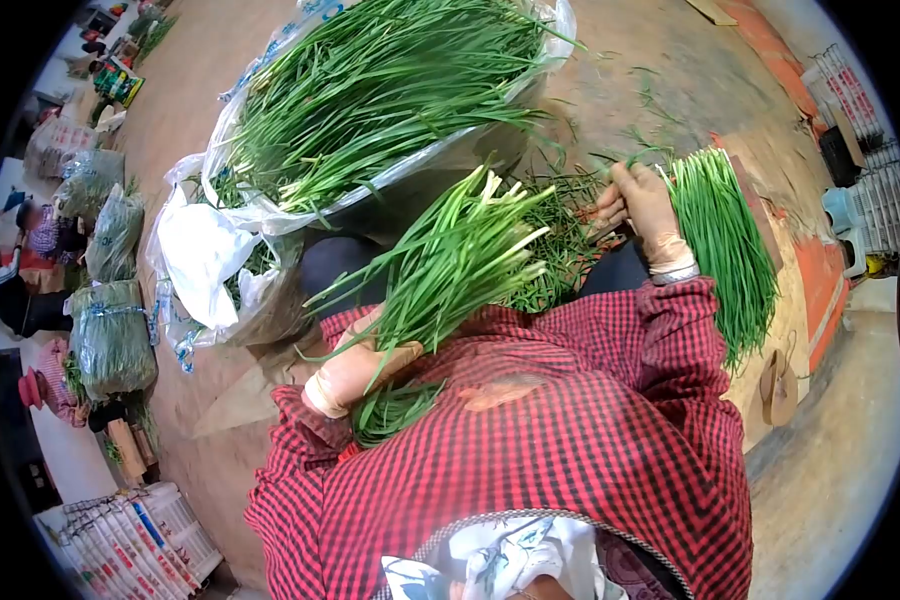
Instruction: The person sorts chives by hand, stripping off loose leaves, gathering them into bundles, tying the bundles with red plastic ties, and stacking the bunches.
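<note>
My left hand point(370, 362), in a pale glove, is closed around a loose bunch of garlic chives point(450, 265). Their white ends point up and to the right, and some leaves hang below the hand. My right hand point(645, 210), also gloved, has its fingers curled together beside a neat stack of chives point(725, 245). Thin green strands show by its fingertips; whether they are pinched there is unclear. Between my knees lies a heap of loose trimmings point(560, 235). In front of me, a big clear plastic bag point(410, 175) is full of chives.
A white plastic bag point(202, 250) hangs at the big bag's near corner. Wrapped bundles point(112, 340) stand along the left, with other people beyond them. White crates point(135, 545) sit at lower left. A board point(790, 300) lies under the stack, with a flat brown object point(778, 388) nearby.
</note>
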